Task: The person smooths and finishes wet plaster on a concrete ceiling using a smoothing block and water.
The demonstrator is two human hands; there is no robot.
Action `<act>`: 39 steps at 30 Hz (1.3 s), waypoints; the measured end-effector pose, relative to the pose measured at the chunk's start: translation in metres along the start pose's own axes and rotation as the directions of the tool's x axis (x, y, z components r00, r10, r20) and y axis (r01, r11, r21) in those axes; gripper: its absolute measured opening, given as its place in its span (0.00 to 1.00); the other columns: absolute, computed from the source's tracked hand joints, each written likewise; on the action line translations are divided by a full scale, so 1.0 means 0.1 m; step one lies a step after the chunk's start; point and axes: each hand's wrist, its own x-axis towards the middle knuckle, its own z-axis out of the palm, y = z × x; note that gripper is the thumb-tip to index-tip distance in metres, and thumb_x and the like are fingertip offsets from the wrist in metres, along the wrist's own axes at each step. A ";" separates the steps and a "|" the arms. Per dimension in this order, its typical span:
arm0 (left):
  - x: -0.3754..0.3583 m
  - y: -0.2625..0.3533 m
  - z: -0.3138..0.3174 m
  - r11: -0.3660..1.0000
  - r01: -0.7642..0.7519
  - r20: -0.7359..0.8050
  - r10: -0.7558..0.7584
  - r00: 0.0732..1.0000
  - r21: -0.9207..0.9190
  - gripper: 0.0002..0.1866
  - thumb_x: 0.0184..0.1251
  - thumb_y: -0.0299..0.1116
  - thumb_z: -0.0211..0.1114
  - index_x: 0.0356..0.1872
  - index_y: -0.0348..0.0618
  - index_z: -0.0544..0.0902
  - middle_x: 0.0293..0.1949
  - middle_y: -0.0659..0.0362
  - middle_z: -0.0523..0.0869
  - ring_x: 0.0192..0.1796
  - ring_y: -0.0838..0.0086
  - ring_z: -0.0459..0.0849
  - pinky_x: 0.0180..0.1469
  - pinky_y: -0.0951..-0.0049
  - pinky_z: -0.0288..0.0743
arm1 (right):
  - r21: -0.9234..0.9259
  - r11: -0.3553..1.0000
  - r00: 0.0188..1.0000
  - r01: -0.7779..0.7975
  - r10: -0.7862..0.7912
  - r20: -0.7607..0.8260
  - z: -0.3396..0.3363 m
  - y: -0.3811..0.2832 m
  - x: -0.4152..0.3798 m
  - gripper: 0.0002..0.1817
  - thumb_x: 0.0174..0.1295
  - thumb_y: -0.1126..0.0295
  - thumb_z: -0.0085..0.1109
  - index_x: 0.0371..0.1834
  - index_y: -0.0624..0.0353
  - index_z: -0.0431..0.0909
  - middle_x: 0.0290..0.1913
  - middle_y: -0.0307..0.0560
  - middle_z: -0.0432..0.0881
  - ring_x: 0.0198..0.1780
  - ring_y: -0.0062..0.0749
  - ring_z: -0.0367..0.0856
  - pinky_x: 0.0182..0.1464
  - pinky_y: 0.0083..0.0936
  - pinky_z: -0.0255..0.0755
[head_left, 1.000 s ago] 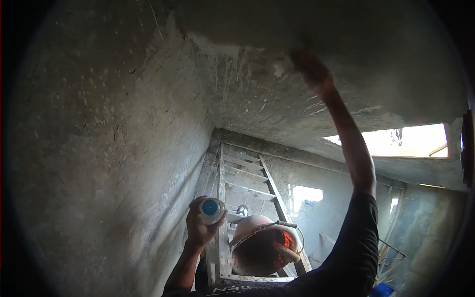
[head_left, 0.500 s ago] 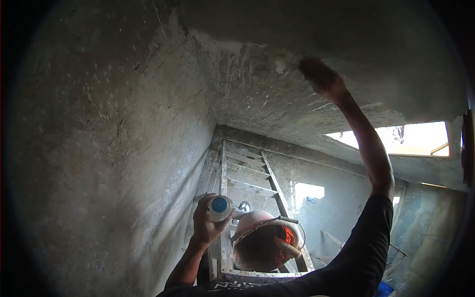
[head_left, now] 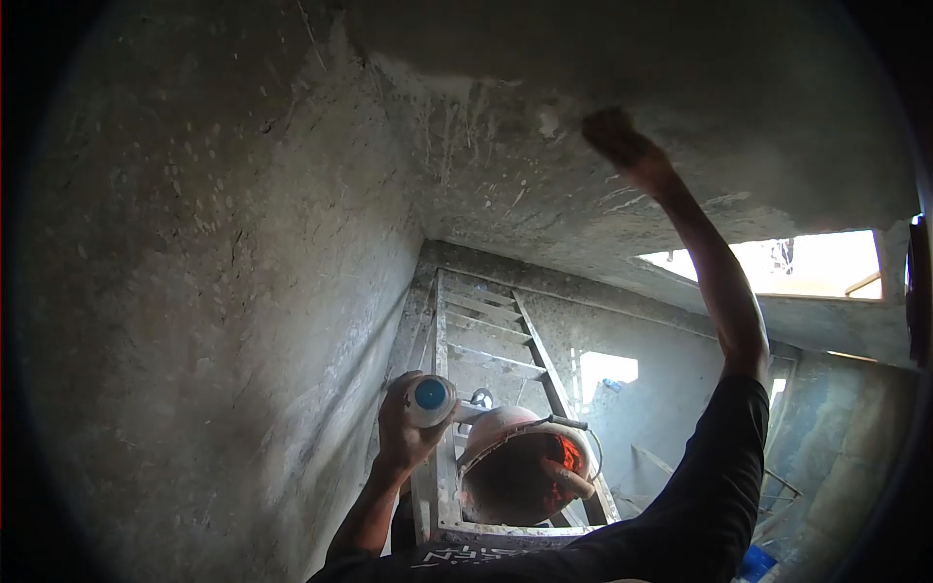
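Observation:
My left hand is wrapped round a whitish bottle with a blue cap, the cap toward me. My right hand is raised high against the dark, rough plaster surface; its fingers are blurred and dim, so whether they hold anything is hidden. Below and between my arms sits a bucket with orange showing inside and a wire handle. A tool's light wooden handle sticks out of its mouth. The bucket rests at the top of a metal stepladder.
A plastered wall rises close on my left. Bright openings show on the right. Further down are a lit window patch on the far wall, thin frame pieces and a blue object.
My right hand has shifted slightly left along the surface. My left hand still grips the bottle in nearly the same place, and the view has tilted a little.

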 end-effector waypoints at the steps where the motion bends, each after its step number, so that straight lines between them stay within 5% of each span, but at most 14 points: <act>1: -0.01 -0.01 0.00 1.000 0.012 0.000 -0.012 1.000 0.009 0.31 0.47 0.34 0.82 0.51 0.39 0.74 0.42 0.51 0.83 0.43 0.57 0.85 0.48 0.62 0.79 | 0.002 1.000 1.000 -0.006 0.006 0.001 -0.15 0.06 0.12 0.31 0.52 0.81 0.56 0.64 0.54 0.74 0.67 0.43 0.73 0.65 0.35 0.75 0.68 0.33 0.71; 3: -0.02 -0.05 0.01 1.000 -0.004 -0.001 0.004 1.000 0.003 0.31 0.47 0.34 0.82 0.51 0.39 0.74 0.42 0.51 0.83 0.43 0.57 0.85 0.48 0.62 0.79 | 0.043 0.987 0.951 -0.154 0.160 -0.263 -0.44 0.24 0.33 0.32 0.51 0.83 0.57 0.64 0.53 0.74 0.67 0.43 0.73 0.65 0.34 0.75 0.69 0.33 0.71; 6: -0.04 -0.03 0.04 1.000 -0.016 0.012 0.016 1.000 -0.002 0.32 0.47 0.35 0.82 0.52 0.39 0.73 0.43 0.50 0.83 0.43 0.57 0.85 0.48 0.62 0.79 | -0.008 0.963 0.924 -0.268 0.255 -0.285 -0.34 0.41 0.34 0.32 0.50 0.85 0.58 0.63 0.55 0.74 0.68 0.43 0.73 0.65 0.33 0.74 0.68 0.34 0.71; 12: -0.01 0.01 0.05 0.999 -0.030 0.026 0.029 0.999 0.039 0.34 0.47 0.35 0.82 0.53 0.39 0.73 0.43 0.50 0.83 0.44 0.57 0.85 0.48 0.62 0.79 | 0.120 0.983 0.990 -0.139 0.141 -0.010 0.30 -0.04 0.09 0.29 0.50 0.83 0.59 0.59 0.55 0.78 0.67 0.43 0.74 0.66 0.33 0.74 0.68 0.33 0.72; 15: 0.01 0.01 0.04 0.999 -0.024 0.024 0.023 0.999 0.033 0.34 0.46 0.35 0.82 0.53 0.39 0.73 0.43 0.50 0.83 0.44 0.56 0.85 0.48 0.62 0.79 | 0.330 0.940 0.988 -0.084 0.121 -0.094 0.18 -0.13 0.25 0.28 0.49 0.82 0.60 0.57 0.54 0.79 0.66 0.43 0.74 0.66 0.35 0.74 0.68 0.34 0.72; 19: -0.03 0.00 0.04 1.000 -0.010 0.041 0.010 0.999 0.002 0.34 0.47 0.35 0.82 0.53 0.39 0.72 0.43 0.50 0.83 0.44 0.56 0.85 0.48 0.61 0.79 | 0.151 0.984 0.953 -0.095 0.133 -0.272 -0.30 0.10 0.51 0.27 0.46 0.86 0.59 0.55 0.63 0.79 0.60 0.55 0.78 0.63 0.45 0.77 0.64 0.43 0.74; 21: -0.04 -0.02 0.04 1.000 -0.015 0.052 0.014 0.999 0.022 0.34 0.47 0.35 0.82 0.54 0.39 0.72 0.44 0.50 0.83 0.44 0.55 0.85 0.48 0.60 0.79 | 0.092 0.967 0.885 -0.236 0.254 -0.390 -0.58 0.32 0.71 0.26 0.47 0.86 0.59 0.54 0.63 0.80 0.60 0.53 0.79 0.64 0.45 0.76 0.67 0.44 0.71; 25: -0.03 -0.02 0.06 0.998 -0.044 0.059 0.042 0.997 0.047 0.35 0.47 0.35 0.82 0.54 0.38 0.72 0.44 0.49 0.82 0.44 0.54 0.84 0.48 0.60 0.78 | 0.051 0.955 0.873 -0.292 0.288 -0.393 -0.12 0.35 0.62 0.26 0.51 0.82 0.60 0.56 0.55 0.79 0.68 0.43 0.72 0.68 0.37 0.71 0.71 0.37 0.67; 27: -0.03 -0.03 0.06 0.998 -0.037 0.061 0.034 0.998 0.042 0.35 0.47 0.36 0.82 0.54 0.38 0.72 0.44 0.49 0.82 0.45 0.54 0.84 0.49 0.60 0.78 | 0.062 0.988 0.970 -0.145 0.154 -0.190 0.29 0.12 0.44 0.26 0.52 0.82 0.59 0.58 0.55 0.78 0.68 0.41 0.72 0.69 0.34 0.70 0.71 0.36 0.67; 31: -0.05 -0.04 0.03 1.000 0.009 0.056 -0.009 0.998 0.012 0.31 0.49 0.35 0.81 0.53 0.40 0.74 0.47 0.52 0.81 0.46 0.62 0.85 0.49 0.66 0.80 | 0.250 0.960 0.992 -0.121 0.107 0.069 0.35 -0.13 0.41 0.26 0.53 0.83 0.60 0.58 0.59 0.78 0.64 0.47 0.77 0.65 0.40 0.75 0.69 0.37 0.69; 33: -0.04 -0.06 0.03 1.000 -0.004 0.053 0.003 0.999 0.020 0.32 0.48 0.36 0.81 0.53 0.39 0.73 0.45 0.50 0.82 0.45 0.57 0.85 0.48 0.63 0.79 | 0.200 0.979 0.969 -0.020 0.068 -0.238 0.10 -0.09 0.63 0.27 0.54 0.80 0.59 0.61 0.53 0.76 0.65 0.38 0.75 0.67 0.30 0.73 0.71 0.31 0.68; 34: -0.04 -0.06 0.03 0.999 -0.018 0.055 0.016 0.998 0.032 0.34 0.47 0.38 0.81 0.53 0.38 0.72 0.44 0.49 0.82 0.45 0.53 0.84 0.48 0.60 0.78 | 0.207 0.978 0.970 -0.016 0.066 -0.235 -0.11 -0.03 0.75 0.27 0.54 0.80 0.59 0.61 0.53 0.76 0.65 0.38 0.75 0.67 0.30 0.73 0.71 0.31 0.68; 36: -0.02 -0.05 0.03 0.999 -0.031 0.054 0.029 0.998 0.038 0.34 0.47 0.38 0.81 0.53 0.38 0.73 0.44 0.49 0.82 0.45 0.53 0.84 0.48 0.59 0.78 | 0.101 0.981 0.889 -0.165 0.192 -0.416 -0.47 0.13 0.94 0.28 0.53 0.79 0.60 0.61 0.53 0.77 0.64 0.39 0.77 0.65 0.32 0.75 0.69 0.30 0.70; 39: -0.03 -0.04 0.05 0.997 -0.056 0.061 0.053 0.997 0.051 0.33 0.48 0.37 0.81 0.53 0.39 0.73 0.45 0.50 0.82 0.45 0.57 0.85 0.49 0.62 0.79 | 0.001 0.968 0.927 -0.251 0.241 -0.288 -0.31 0.34 0.76 0.26 0.53 0.79 0.61 0.60 0.54 0.78 0.64 0.40 0.77 0.64 0.33 0.75 0.68 0.31 0.72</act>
